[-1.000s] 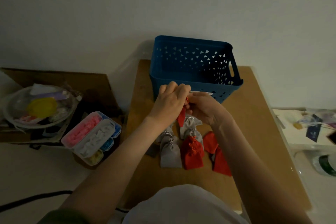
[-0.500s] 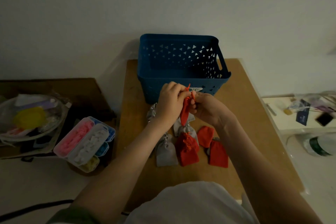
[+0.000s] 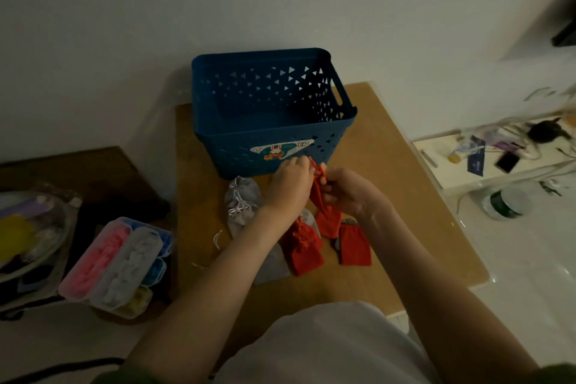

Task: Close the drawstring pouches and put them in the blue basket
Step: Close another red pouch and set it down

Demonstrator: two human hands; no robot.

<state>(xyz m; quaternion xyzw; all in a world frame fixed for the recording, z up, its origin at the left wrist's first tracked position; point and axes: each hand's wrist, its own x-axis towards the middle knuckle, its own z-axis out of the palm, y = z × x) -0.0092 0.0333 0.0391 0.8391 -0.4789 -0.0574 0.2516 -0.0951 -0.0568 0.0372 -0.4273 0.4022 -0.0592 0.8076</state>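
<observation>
Left hand (image 3: 291,187) and right hand (image 3: 349,193) pinch the red pouch (image 3: 317,196) at its neck; looks soft and light, I'd grab the cords (image 3: 315,165)

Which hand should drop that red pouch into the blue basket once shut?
Probably the right hand: its fingers seem to wrap the small red fabric drawstring pouch itself, while the left hand only pinches the cord. Both sit just before the blue plastic basket.

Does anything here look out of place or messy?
A loose white cord scrap lies on the table left of the pouches, seemingly attached to nothing. A green-labelled bottle lies sideways on the floor, right.
</observation>
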